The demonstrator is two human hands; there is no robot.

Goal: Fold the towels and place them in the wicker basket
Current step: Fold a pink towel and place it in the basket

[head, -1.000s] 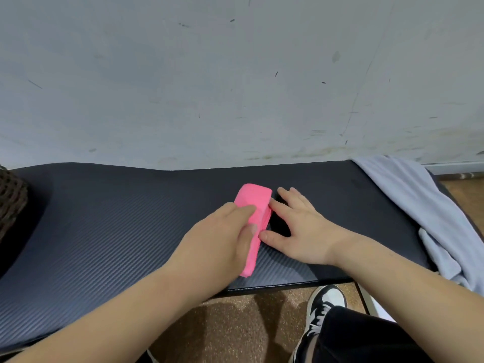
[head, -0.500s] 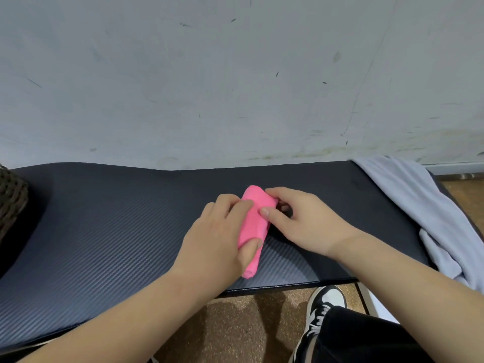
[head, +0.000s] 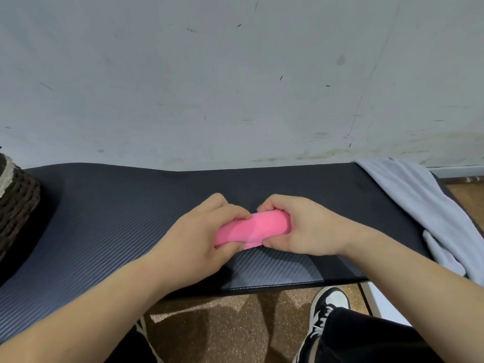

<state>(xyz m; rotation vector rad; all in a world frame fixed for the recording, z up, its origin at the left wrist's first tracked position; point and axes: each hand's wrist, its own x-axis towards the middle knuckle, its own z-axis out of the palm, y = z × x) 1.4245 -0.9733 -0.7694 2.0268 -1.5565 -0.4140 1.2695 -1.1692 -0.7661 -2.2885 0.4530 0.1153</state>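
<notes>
Scuffed grey wall behind, with a dark ribbed mat (head: 104, 231) over a bench in front of it. The pink towel (head: 256, 227) sits mid-mat, towards the near edge, as a short fat bundle. Its long axis runs left-right, the right end a bit farther. The left hand (head: 199, 239) grips its left end, fingers curled over the top. The right hand (head: 309, 226) grips the right end the same way, thumb on the near side. So the towel lies between the two hands, held by both. It may be just lifted off the mat; the hands hide the underside. The wicker basket (head: 18, 205) is at the mat's left end, well apart and half out of frame. The carry would go left, and the left hand is the nearer one. A pale grey towel (head: 419, 205) lies unfolded at the right end, draped over the edge, untouched.
</notes>
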